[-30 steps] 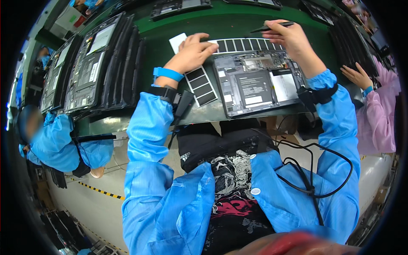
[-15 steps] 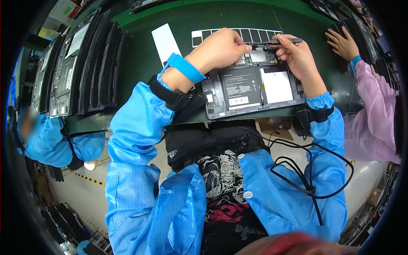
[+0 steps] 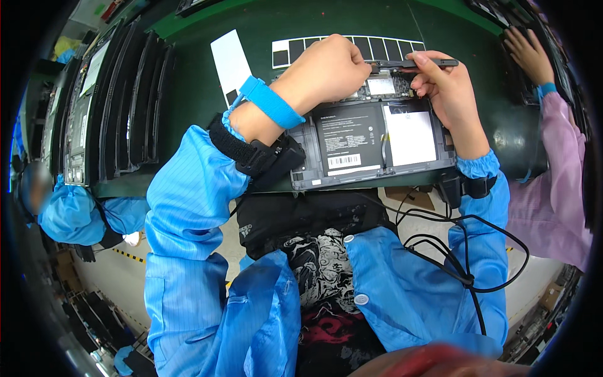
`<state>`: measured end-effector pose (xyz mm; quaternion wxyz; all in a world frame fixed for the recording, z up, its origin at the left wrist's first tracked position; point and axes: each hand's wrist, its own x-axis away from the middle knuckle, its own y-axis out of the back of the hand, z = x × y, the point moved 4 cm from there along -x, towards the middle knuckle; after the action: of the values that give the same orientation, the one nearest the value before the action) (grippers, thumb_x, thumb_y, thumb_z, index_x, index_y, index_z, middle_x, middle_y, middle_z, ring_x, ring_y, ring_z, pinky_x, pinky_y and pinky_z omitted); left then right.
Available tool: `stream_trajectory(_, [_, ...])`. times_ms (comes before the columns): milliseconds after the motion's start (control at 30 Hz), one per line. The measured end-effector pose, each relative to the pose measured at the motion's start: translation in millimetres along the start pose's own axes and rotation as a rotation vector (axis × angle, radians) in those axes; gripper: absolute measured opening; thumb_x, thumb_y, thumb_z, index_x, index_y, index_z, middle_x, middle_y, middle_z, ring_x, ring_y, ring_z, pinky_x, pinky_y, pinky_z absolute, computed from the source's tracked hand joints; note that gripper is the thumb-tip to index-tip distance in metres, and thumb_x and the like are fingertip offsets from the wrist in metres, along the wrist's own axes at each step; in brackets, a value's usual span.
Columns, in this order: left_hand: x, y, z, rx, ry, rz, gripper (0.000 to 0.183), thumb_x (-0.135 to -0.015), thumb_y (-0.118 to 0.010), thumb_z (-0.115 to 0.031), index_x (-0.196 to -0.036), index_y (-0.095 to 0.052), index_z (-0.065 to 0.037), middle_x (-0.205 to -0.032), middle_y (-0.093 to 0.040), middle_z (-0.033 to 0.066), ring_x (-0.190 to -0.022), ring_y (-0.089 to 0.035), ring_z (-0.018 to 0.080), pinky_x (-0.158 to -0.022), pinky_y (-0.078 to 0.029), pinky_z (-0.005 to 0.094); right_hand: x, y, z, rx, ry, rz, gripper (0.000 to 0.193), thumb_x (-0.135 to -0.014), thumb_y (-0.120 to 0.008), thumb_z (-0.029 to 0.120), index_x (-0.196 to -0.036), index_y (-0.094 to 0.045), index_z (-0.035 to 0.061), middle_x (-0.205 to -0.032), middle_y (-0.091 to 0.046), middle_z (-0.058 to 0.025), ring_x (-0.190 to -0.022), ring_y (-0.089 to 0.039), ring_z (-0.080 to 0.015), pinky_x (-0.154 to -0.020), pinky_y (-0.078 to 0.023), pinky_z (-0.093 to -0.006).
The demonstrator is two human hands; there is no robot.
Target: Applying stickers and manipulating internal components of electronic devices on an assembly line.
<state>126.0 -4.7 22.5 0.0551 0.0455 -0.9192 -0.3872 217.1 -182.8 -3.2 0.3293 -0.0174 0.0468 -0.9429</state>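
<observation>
An opened tablet-like device (image 3: 305,146) lies on the green table, its black battery (image 3: 350,135), a white rectangle (image 3: 409,135) and a circuit board with a silvery shield (image 3: 380,86) exposed. My left hand (image 3: 330,66), wearing a blue wristband, reaches over the board's top left. Its fingers are closed together at the device's far edge; whatever they pinch is too small to make out. In my right hand (image 3: 447,91), dark tweezers (image 3: 433,63) are gripped between thumb and fingers, lying level over the far edge with the tips by my left fingertips.
Behind the device lies a white strip with black rectangles (image 3: 380,50). A white card (image 3: 230,61) is left of my wrist. Similar devices (image 3: 130,94) stand in a row at the left. At the right rests another person's hand (image 3: 531,58), with a pink sleeve (image 3: 559,135). A black cable (image 3: 490,289) loops by my right arm.
The view has shifted slightly. My left fingers stay at the device's far edge, and my right hand keeps the tweezers there, now lying more level.
</observation>
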Motion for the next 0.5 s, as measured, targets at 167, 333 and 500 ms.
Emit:
stream_trajectory(167, [-5.4, 1.2, -5.7, -0.102, 0.099, 0.024, 0.034, -0.082, -0.063, -0.030, -0.067, -0.066, 0.001, -0.050, -0.058, 0.0076, -0.045, -0.055, 0.0154, -0.047, -0.045, 0.0296, 0.9, -3.4, -0.6, 0.031, 0.006, -0.034, 0.026, -0.087, -0.066, 0.019, -0.098, -0.065, -0.0043, -0.077, -0.065, -0.0084, -0.062, -0.061, -0.0099, -0.055, -0.049, -0.0189])
stream_trajectory(333, [-7.0, -1.5, -9.3, -0.133, 0.066, -0.011, 0.033, -0.081, -0.064, -0.029, -0.066, -0.067, 0.000, -0.051, -0.059, 0.0085, -0.045, -0.057, 0.0165, -0.048, -0.046, 0.0304, 0.9, -1.1, 0.1, 0.100, 0.039, -0.024, 0.026, -0.086, -0.067, 0.018, -0.099, -0.065, -0.0045, -0.078, -0.065, -0.0084, -0.063, -0.062, -0.0106, -0.057, -0.050, -0.0196])
stream_trajectory(500, [-8.9, -2.4, -7.3, -0.180, 0.071, -0.071, 0.033, -0.080, -0.066, -0.029, -0.065, -0.068, 0.000, -0.051, -0.060, 0.0088, -0.045, -0.057, 0.0170, -0.049, -0.047, 0.0301, 1.2, -4.1, -0.3, 0.101, 0.046, -0.025, 0.026, -0.086, -0.067, 0.016, -0.100, -0.065, -0.0050, -0.080, -0.066, -0.0100, -0.065, -0.063, -0.0113, -0.059, -0.052, -0.0202])
